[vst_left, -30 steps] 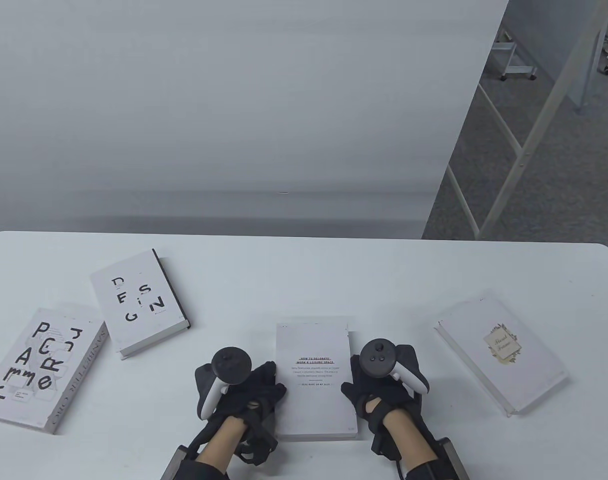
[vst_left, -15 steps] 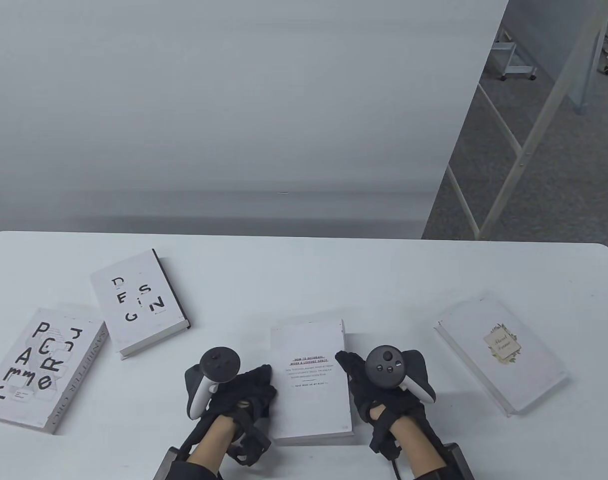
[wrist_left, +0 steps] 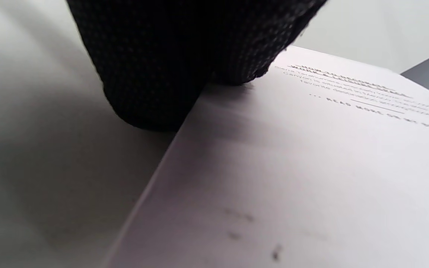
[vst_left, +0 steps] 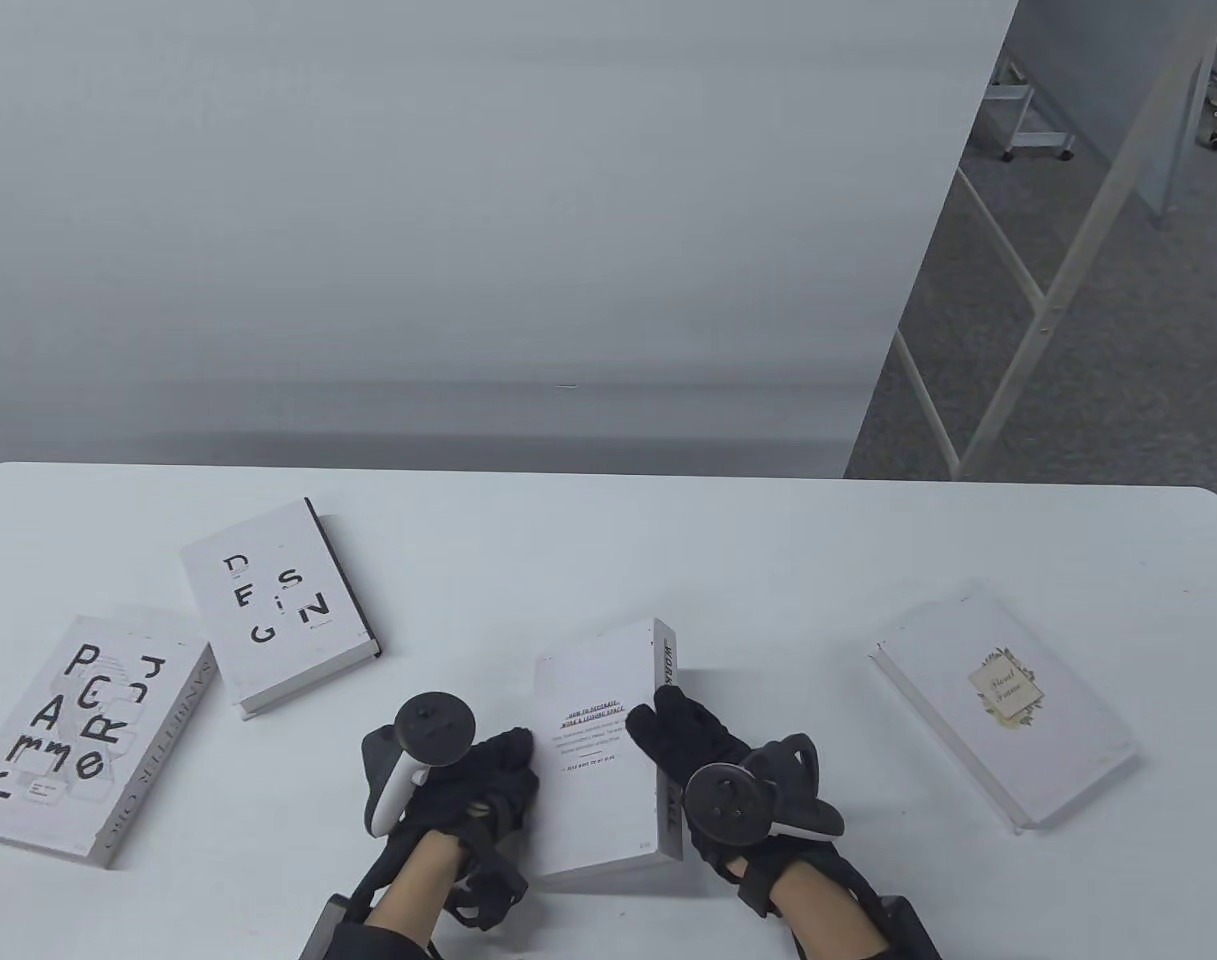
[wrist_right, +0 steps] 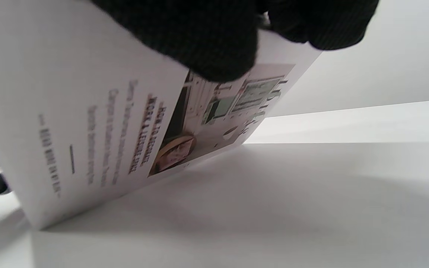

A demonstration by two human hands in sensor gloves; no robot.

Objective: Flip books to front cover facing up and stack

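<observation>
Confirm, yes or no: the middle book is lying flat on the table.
No: in the table view the middle book is tipped up on its left edge, its spine side raised by the right hand off the table.

Bare table (vst_left: 798,600) separates tilted book (vst_left: 593,745) from floral book (vst_left: 1003,700).
</observation>
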